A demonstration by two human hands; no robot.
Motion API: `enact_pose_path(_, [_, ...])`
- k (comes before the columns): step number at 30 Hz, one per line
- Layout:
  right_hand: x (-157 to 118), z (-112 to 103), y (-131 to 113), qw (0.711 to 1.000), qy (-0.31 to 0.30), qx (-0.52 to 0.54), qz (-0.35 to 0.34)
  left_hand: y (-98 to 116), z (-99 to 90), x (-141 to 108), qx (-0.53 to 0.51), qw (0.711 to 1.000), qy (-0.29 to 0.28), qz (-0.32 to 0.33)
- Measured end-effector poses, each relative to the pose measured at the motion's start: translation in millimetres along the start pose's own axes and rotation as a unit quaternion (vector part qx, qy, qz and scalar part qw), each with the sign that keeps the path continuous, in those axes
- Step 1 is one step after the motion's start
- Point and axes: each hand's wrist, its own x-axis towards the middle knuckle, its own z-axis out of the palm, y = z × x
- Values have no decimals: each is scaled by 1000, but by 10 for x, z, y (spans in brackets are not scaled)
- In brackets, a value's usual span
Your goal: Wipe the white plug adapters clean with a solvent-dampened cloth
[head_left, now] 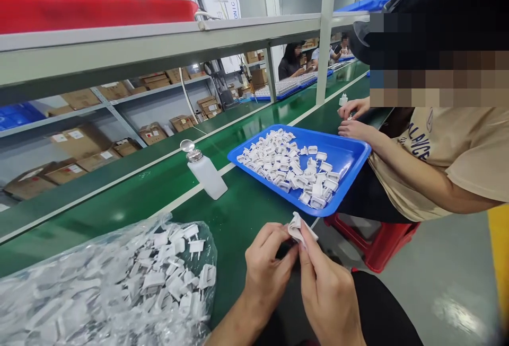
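Holding a small white cloth point(301, 229) between both hands, we are working at the near edge of the green bench point(238, 213). Our left hand point(267, 266) is closing its fingers around something tucked below the cloth; what it is gripping is hidden, so we cannot tell what it is. Our right hand point(326, 290) is pinching the cloth between thumb and forefinger, and the two hands are touching at the fingertips. The cloth is sitting at the top of both hands, just off the bench edge.

At about one o'clock from our hands, a blue tray point(350, 155) is lying on the bench, holding a heap of white plug parts point(290, 168). At eleven o'clock a white bottle point(205, 172) with a metal cap is standing upright, near the tray's left corner. At nine o'clock a clear plastic bag point(79, 287) is spreading over the bench, full of white pronged plugs point(175, 272).

At two o'clock a person in a beige shirt point(457, 160) is sitting beside us on a red stool point(377, 242), both of their hands point(353, 118) resting on the bench beyond the tray. A red bin point(91, 12) is sitting on the shelf at ten o'clock.
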Motion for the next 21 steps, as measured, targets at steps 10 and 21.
enact_pose_path(10, [25,-92,-27,996,63,-43,56,-15,47,6,6,999,-5,48])
enact_pose_path(21, [67,-158,22,993,4,13,119,-40,35,-12,-9,999,-45,21])
